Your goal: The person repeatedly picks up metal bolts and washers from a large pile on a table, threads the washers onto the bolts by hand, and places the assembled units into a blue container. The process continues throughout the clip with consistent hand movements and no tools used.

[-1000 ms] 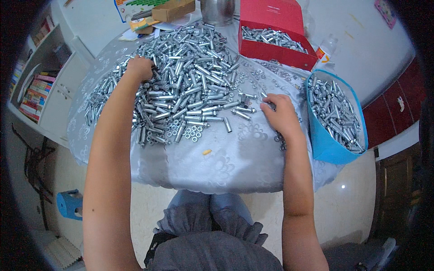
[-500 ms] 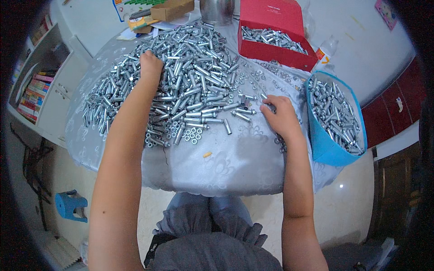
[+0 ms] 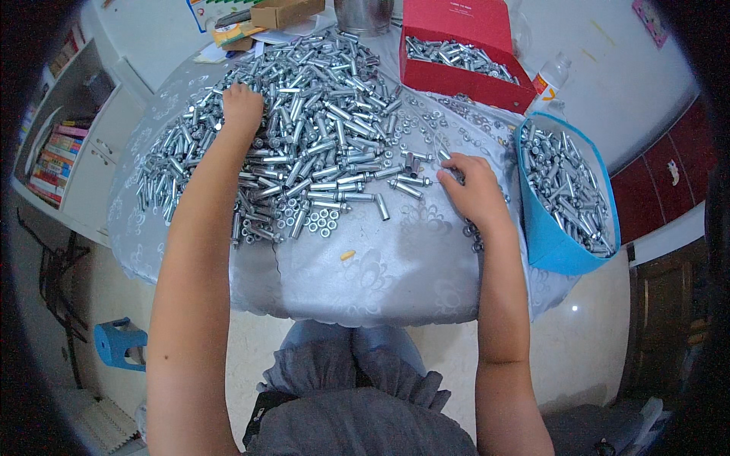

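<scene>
A heap of silver metal expansion bolts (image 3: 327, 129) with sleeves and nuts spreads over the cloth-covered table. My left hand (image 3: 243, 108) rests on the left part of this heap, its fingers curled down among the bolts; what they grip is hidden. To the right of the heap is my right hand (image 3: 473, 185), thumb and fingers bent toward each other. Something small and dark shows in the gap between them, too unclear to name. By its fingertips lies a short silver piece (image 3: 444, 154). Loose hex nuts (image 3: 323, 224) sit at the heap's near edge.
A blue fabric bin (image 3: 566, 262) full of bolts stands at the right. Behind it are a plastic bottle (image 3: 551, 76) and an open red box (image 3: 464, 87) holding more bolts. A metal pot (image 3: 363, 17) and a cardboard box (image 3: 287, 13) stand at the back.
My left hand has shifted slightly left over the heap. My right hand stays in nearly the same place, its fingers still bent. The whole view has tilted a little.
</scene>
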Tool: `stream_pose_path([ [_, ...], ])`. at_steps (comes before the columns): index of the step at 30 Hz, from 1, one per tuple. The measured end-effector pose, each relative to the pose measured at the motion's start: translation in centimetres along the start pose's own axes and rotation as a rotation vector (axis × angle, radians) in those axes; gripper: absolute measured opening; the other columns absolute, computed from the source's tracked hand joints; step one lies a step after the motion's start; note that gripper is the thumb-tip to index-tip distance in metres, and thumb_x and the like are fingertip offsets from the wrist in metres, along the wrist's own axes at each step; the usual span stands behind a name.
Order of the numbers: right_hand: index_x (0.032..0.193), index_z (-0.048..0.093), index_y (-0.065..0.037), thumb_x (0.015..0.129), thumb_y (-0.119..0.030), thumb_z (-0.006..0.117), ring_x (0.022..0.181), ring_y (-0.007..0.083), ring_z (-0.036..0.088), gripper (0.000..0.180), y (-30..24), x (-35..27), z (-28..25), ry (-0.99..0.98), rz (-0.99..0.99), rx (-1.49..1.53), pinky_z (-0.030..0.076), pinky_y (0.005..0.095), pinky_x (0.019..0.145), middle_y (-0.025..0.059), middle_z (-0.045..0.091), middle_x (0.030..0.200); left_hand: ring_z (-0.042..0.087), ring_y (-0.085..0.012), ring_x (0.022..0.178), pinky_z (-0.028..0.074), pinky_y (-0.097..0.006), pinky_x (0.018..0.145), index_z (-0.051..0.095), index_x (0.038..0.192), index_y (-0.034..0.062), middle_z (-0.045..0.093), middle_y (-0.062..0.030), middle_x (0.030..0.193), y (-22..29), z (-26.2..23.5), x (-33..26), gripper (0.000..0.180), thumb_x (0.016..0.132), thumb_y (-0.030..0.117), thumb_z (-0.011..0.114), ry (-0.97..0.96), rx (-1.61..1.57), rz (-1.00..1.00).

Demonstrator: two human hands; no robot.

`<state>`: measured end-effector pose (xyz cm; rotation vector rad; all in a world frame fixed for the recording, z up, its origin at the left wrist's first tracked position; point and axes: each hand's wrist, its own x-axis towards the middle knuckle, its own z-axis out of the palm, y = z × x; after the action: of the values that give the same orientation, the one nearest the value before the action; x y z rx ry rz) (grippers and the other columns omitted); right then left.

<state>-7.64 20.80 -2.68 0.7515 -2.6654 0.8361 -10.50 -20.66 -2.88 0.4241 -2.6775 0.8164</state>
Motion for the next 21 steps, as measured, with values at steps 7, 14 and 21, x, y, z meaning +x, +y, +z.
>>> stream_pose_path([
  [7,0.088,0.062,-0.001,0.072,-0.020,0.060,0.095,0.0318,0.051,0.025,-0.1,0.1,-0.3,-0.016,0.027,0.036,0.039,0.0384,0.083,0.0151,0.059,0.094,0.048,-0.0314,0.097,0.038,-0.043,0.084,0.061,0.088,0.0053,0.049,-0.0148,0.106,-1.2,0.2,-0.3,0.023,0.073,0.018,0.050,-0.095,-0.162,-0.053],
  [14,0.087,0.062,-0.001,0.073,-0.020,0.059,0.092,0.0315,0.051,0.023,0.1,0.0,-0.2,0.011,0.015,0.026,0.040,0.0386,0.082,0.0152,0.059,0.092,0.044,-0.0262,0.103,0.033,-0.039,0.087,0.064,0.090,0.0081,0.052,-0.0098,0.109,0.4,-0.8,0.3,0.022,0.075,0.015,0.049,-0.105,0.047,0.033],
  [21,0.084,0.062,-0.001,0.073,-0.020,0.059,0.091,0.0312,0.052,0.021,0.3,0.0,0.0,0.030,0.027,0.036,0.041,0.0394,0.080,0.0143,0.060,0.088,0.040,-0.0285,0.109,0.031,-0.041,0.089,0.063,0.096,0.0084,0.048,-0.0111,0.115,-0.3,-1.1,0.4,0.025,0.076,0.015,0.048,-0.205,-0.132,-0.136],
])
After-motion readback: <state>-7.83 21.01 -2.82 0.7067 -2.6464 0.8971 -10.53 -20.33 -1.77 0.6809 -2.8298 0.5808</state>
